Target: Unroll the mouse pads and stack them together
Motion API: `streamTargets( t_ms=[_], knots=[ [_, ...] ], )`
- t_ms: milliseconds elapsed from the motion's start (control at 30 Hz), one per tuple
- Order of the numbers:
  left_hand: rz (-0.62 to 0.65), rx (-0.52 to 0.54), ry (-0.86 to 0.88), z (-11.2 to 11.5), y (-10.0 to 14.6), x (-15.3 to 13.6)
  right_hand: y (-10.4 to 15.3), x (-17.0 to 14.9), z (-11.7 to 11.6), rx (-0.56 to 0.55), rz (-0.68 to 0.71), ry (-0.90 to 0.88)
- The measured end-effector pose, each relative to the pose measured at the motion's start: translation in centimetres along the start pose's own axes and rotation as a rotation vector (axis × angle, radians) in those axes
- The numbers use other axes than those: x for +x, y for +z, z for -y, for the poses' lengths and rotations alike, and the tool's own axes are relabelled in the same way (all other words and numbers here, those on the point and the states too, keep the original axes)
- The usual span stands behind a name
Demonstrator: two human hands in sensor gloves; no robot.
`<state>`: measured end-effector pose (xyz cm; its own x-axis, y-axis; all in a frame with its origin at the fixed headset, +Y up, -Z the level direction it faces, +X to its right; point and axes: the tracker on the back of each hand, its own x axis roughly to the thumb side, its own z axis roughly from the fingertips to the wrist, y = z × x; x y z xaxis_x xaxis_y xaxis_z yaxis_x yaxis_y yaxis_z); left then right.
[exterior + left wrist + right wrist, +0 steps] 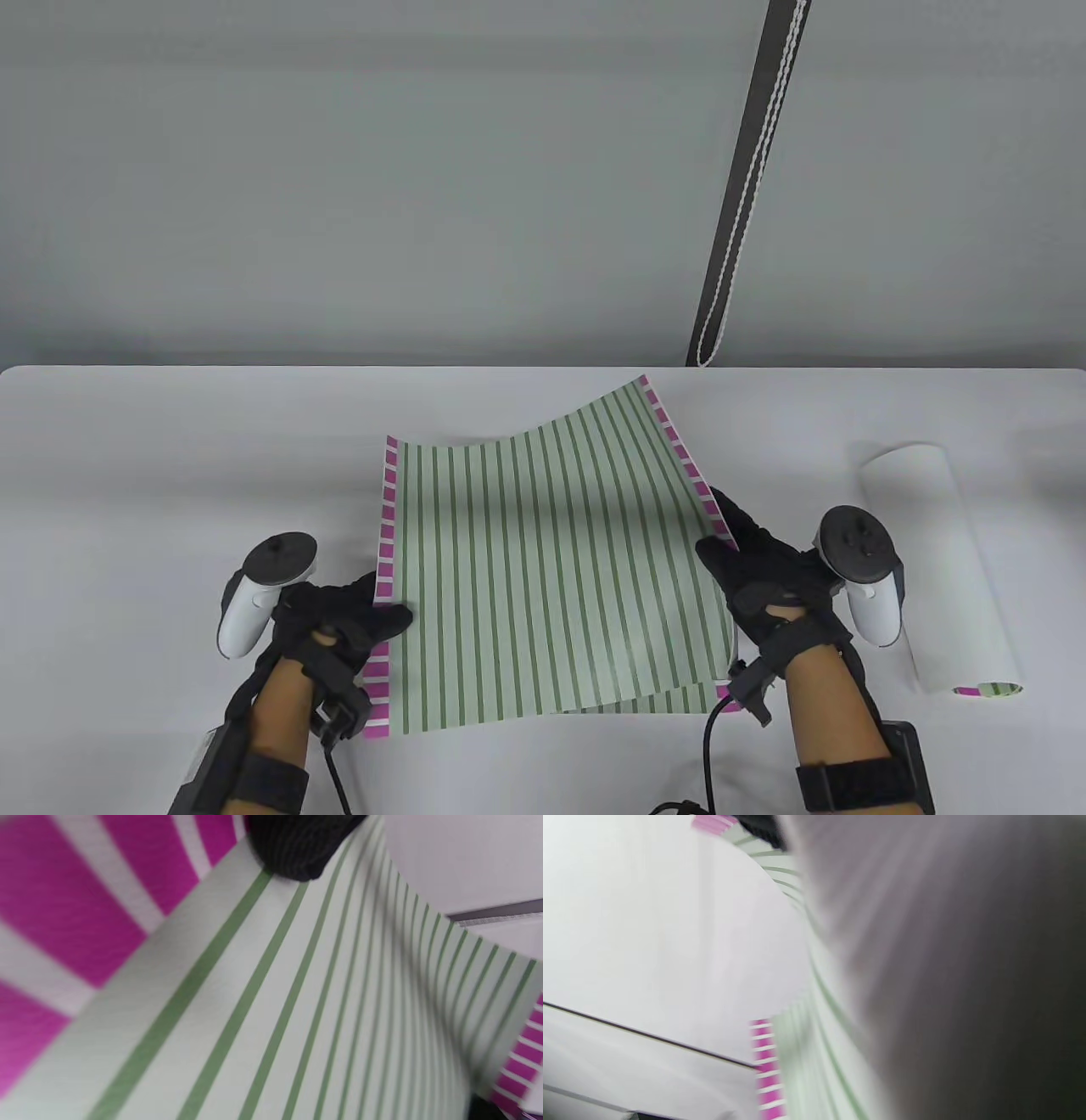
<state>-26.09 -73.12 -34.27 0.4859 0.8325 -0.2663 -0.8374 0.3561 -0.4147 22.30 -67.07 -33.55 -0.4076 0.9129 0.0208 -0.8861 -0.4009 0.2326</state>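
Two hands on one striped mouse pad [551,560]: your left hand [339,628] pinches its pink-edged left side, your right hand [755,569] grips the right edge, lifting it off the white table [170,467]. It looks thin, light and floppy, still curling, so hold both side edges. Another rolled mouse pad [942,560] waits just right.

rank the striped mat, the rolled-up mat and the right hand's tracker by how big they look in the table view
1. striped mat, by far the largest
2. rolled-up mat
3. tracker, smallest; it sits higher, nearer the camera, so it may look slightly enlarged
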Motion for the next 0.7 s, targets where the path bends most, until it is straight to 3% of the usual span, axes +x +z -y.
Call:
streamTargets(
  t_ms=[167,467,700],
  knots=[
    [-0.021,0.157,-0.263,0.5,-1.1,1.2,-0.6,-1.5,-1.1,-0.117,-0.105,0.429],
    [-0.120,0.289,-0.615,3.4,-3.4,0.0,-1.9,-6.1,-4.0,-0.149,-0.224,0.537],
    [-0.152,0.311,-0.706,4.4,-3.8,0.0,-2.4,-7.0,-4.7,-0.110,-0.290,0.621]
  ],
)
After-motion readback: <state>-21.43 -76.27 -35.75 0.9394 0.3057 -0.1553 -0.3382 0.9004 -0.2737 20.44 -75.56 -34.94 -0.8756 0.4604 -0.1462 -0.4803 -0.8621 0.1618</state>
